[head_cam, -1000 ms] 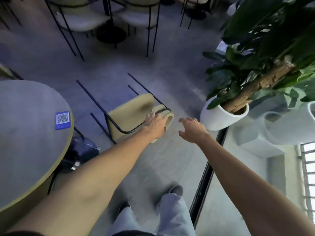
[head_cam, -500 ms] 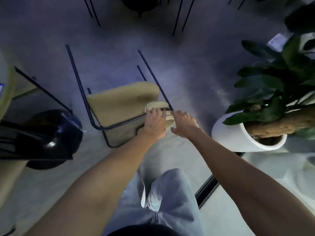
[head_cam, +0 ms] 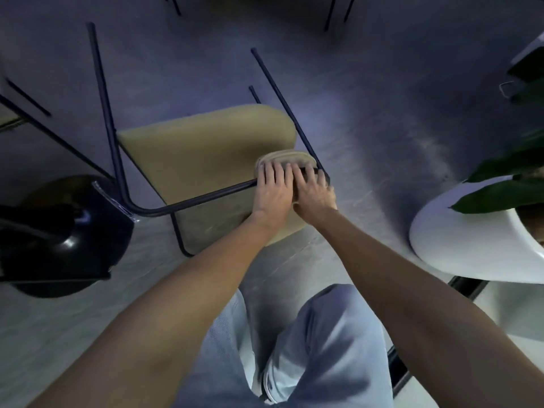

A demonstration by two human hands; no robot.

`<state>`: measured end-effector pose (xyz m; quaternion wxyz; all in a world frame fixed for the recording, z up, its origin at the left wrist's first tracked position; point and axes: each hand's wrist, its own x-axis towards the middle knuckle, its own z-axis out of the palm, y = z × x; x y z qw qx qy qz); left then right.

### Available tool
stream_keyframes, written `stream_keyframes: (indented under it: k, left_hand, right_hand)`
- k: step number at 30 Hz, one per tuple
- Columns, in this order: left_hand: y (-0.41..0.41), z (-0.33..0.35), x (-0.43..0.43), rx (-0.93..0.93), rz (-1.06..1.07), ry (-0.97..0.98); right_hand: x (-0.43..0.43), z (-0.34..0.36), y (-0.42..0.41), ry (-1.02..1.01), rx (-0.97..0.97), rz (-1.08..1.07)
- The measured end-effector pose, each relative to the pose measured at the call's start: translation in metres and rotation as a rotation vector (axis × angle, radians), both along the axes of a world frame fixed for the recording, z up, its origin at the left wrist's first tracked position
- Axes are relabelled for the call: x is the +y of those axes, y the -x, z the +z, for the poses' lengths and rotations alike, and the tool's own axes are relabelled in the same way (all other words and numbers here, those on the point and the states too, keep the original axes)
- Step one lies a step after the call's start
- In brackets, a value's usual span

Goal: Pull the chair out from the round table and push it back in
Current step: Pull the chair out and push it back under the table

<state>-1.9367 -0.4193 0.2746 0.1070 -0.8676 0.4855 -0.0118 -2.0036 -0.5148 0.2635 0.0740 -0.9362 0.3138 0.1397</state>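
right hand [head_cam: 315, 191] now on chair [head_cam: 206, 154] backrest beside left hand [head_cam: 272, 192] | both sets of fingers grasping chair | bench out of view

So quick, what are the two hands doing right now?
Left hand: closed over the chair's backrest, gripping it.
Right hand: also closed on the backrest, right beside the left.

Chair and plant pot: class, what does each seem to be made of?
Chair: thin dark frame, likely painted metal tubing; tan seat looks like matte fabric padding. Plant pot: smooth white, faintly glossy, probably ceramic or plastic.
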Motion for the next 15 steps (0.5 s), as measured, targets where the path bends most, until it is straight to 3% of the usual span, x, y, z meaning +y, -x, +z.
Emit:
stream_keyframes:
  k: [3, 8, 15]
  left_hand:
    - [0.000, -0.005, -0.016, -0.034, -0.012, -0.032]
    - [-0.001, 0.005, -0.030, -0.084, -0.052, -0.234]
    - [-0.022, 0.031, -0.035, -0.080, -0.116, -0.219]
  right_hand:
    - [-0.009, -0.013, -0.009, 0.002, -0.075, -0.031]
    - [-0.011, -0.015, -0.012, 0.008, -0.037, -0.070]
    - [-0.012, -0.004, -0.028, -0.052, -0.003, -0.054]
